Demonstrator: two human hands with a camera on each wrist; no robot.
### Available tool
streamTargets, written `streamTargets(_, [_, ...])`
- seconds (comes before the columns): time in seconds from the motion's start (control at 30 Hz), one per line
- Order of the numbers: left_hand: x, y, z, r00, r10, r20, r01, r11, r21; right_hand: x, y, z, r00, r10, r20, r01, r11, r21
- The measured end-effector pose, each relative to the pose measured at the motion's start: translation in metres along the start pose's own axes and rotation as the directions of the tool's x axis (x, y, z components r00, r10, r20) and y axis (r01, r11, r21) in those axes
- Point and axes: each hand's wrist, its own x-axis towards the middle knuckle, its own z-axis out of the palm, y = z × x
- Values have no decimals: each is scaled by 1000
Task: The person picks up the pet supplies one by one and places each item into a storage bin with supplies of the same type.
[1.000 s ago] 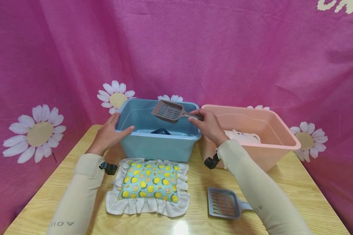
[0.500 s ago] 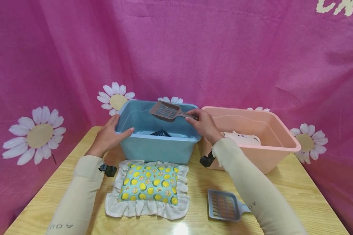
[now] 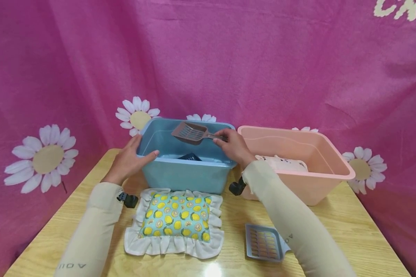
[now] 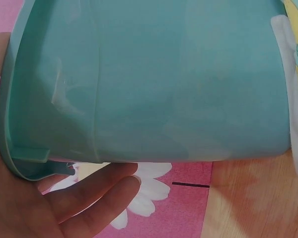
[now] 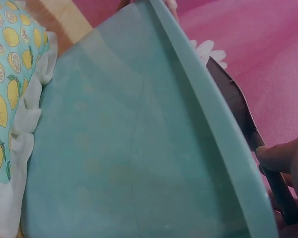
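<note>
My right hand (image 3: 231,147) pinches the handle of a brown litter scoop (image 3: 190,133), holding it over the blue tub (image 3: 185,175). The scoop's slotted head points left, level with the tub's upper part. In the right wrist view the thumb and fingers close on the dark scoop handle (image 5: 278,193) beyond the rim. My left hand (image 3: 126,161) rests at the tub's left front corner, thumb out along the rim and fingers spread along the side. From the left wrist, these fingers (image 4: 102,198) look nearly straight beside the outer wall. A dark slotted thing (image 3: 190,157) lies inside the tub, mostly hidden.
A pink tub (image 3: 291,148) stands to the right, with a whitish patterned object (image 3: 287,164) inside. In front lies a lemon-print cushion (image 3: 176,217) with white ruffles. Nearer the right forearm is a grey-blue litter scoop (image 3: 263,242). A magenta curtain (image 3: 208,57) hangs behind the table.
My right hand has moved left and slightly down with the brown litter scoop, further over the blue tub. The left hand has stayed at the tub's corner.
</note>
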Motion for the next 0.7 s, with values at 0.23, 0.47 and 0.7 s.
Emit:
streamTargets(0.23, [1, 2, 1, 1000, 5, 4, -5, 1000, 10, 0, 4, 5, 1000, -5, -30, 4, 1000, -29])
streamTargets(0.47, [0, 2, 1, 1000, 4, 10, -4, 1000, 2, 0, 4, 10, 998, -32, -48, 28, 996, -85])
streamTargets(0.7, [0, 0, 0, 1000, 14, 5, -14, 1000, -1, -2, 0, 13, 999, -32, -35, 26, 987, -156])
